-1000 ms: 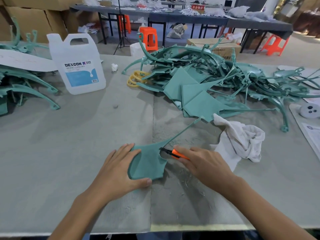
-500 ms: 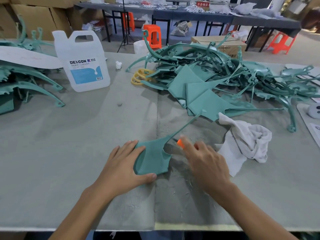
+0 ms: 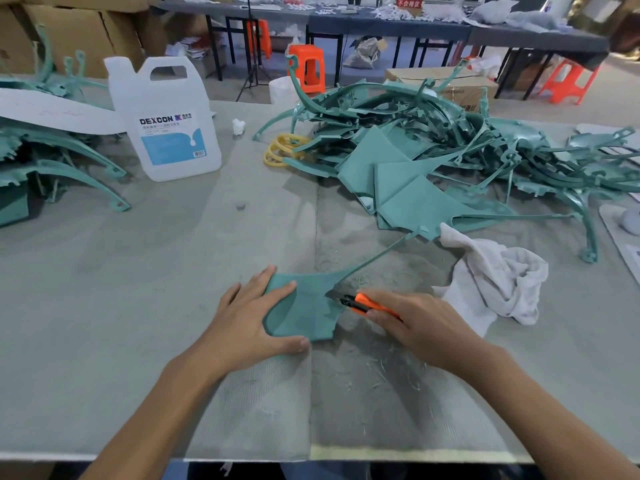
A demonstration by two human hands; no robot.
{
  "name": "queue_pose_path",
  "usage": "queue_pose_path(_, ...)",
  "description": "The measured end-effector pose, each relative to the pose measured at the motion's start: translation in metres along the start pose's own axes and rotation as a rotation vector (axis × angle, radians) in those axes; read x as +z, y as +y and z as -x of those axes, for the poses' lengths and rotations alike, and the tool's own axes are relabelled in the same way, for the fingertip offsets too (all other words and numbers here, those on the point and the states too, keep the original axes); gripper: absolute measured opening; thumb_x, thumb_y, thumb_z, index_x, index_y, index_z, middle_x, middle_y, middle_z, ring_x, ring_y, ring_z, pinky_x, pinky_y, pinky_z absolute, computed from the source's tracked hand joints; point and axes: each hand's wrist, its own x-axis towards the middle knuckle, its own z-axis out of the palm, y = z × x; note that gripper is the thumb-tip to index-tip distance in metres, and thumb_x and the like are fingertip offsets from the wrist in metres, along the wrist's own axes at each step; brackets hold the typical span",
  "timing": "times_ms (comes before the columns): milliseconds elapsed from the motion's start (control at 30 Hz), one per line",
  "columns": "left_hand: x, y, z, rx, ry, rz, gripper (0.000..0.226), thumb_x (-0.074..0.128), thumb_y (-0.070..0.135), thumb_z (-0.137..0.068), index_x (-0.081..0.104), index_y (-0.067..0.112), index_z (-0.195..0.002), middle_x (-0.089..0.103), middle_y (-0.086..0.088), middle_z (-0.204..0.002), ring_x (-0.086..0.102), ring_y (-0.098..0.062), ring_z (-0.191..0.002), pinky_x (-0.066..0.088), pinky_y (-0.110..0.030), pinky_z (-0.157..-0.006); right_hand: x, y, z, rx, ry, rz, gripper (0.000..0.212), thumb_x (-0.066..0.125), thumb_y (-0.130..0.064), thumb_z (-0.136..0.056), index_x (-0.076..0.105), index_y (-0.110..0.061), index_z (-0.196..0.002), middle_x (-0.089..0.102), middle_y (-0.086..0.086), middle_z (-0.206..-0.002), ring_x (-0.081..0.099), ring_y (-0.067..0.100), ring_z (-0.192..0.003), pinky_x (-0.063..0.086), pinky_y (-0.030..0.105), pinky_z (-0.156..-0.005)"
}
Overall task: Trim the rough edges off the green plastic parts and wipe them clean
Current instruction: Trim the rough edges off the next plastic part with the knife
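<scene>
**Blade against the part's edge**

Your left hand (image 3: 249, 320) lies flat with fingers spread, pressing the green part (image 3: 308, 313) onto the grey mat (image 3: 138, 306) near the table's front. Your right hand (image 3: 419, 320) curls its fingers round the orange knife (image 3: 363, 304), whose blade touches the part's right edge. Pale shavings (image 3: 381, 372) litter the mat. A white rag (image 3: 495, 275) lies just to the right, with a heap of green parts (image 3: 433, 150) behind it and a DEXCON jug (image 3: 166, 119) at back left. Orange stools (image 3: 308, 67), dark tables (image 3: 381, 22) and cardboard boxes (image 3: 79, 32) stand beyond.

Bare table (image 3: 121, 271) runs from the DEXCON jug (image 3: 166, 133) toward the viewer. Right of the jug, yellow rings (image 3: 280, 150) and a heap of green plastic parts (image 3: 415, 188) block passage, with a crumpled white rag (image 3: 495, 271) on the heap's near side. Left of the jug lie stacked green parts (image 3: 62, 168).
</scene>
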Motion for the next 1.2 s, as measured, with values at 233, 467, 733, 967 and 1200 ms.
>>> queue_pose_path(233,0.002,0.002,0.0,0.0,0.017,0.019,0.112,0.047,0.099,-0.057,0.024,0.048,-0.154,-0.009,0.019,-0.166,-0.008,0.002,-0.15,-0.012,-0.03,-0.121,-0.006,-0.004,-0.015,0.022,-0.048,-0.066,0.031,0.04,-0.054,-0.104,0.047,-0.049,-0.134,0.063,-0.017,-0.085,0.058,0.005,-0.072,0.052,0.036,-0.069)
queue_pose_path(467,0.002,0.0,0.001,-0.013,0.005,0.027,0.112,0.048,0.097,-0.057,0.023,0.048,-0.154,-0.01,0.02,-0.166,-0.009,0.001,-0.15,-0.012,-0.032,-0.122,-0.009,-0.001,-0.029,0.041,-0.137,-0.125,0.028,0.043,-0.051,-0.105,0.05,-0.053,-0.132,0.063,-0.019,-0.081,0.058,0.0,-0.069,0.049,0.031,-0.066)
queue_pose_path(733,0.002,0.0,0.0,-0.014,0.013,0.044,0.111,0.05,0.096,-0.057,0.025,0.047,-0.154,-0.008,0.02,-0.166,-0.007,0.001,-0.15,-0.012,-0.032,-0.122,-0.009,0.001,-0.031,0.052,-0.168,-0.118,0.025,0.041,-0.049,-0.105,0.051,-0.054,-0.127,0.063,-0.019,-0.079,0.057,0.001,-0.069,0.049,0.032,-0.069)
queue_pose_path(967,0.002,0.001,-0.001,-0.009,0.019,0.037,0.11,0.052,0.094,-0.056,0.024,0.049,-0.153,-0.007,0.019,-0.166,-0.006,0.002,-0.151,-0.012,-0.029,-0.12,-0.009,-0.002,-0.024,0.044,-0.081,-0.192,0.024,0.046,-0.051,-0.101,0.058,-0.053,-0.122,0.065,-0.012,-0.074,0.059,0.006,-0.063,0.049,0.035,-0.063)
queue_pose_path(1200,-0.007,-0.004,-0.006,-0.007,-0.08,-0.019,0.111,0.044,0.1,-0.053,0.018,0.057,-0.152,-0.016,0.014,-0.166,-0.013,-0.007,-0.151,-0.003,-0.037,-0.122,-0.016,0.003,-0.014,0.006,-0.05,0.054,0.028,0.032,-0.059,-0.103,0.045,-0.045,-0.123,0.055,-0.016,-0.081,0.056,0.012,-0.071,0.047,0.036,-0.065)
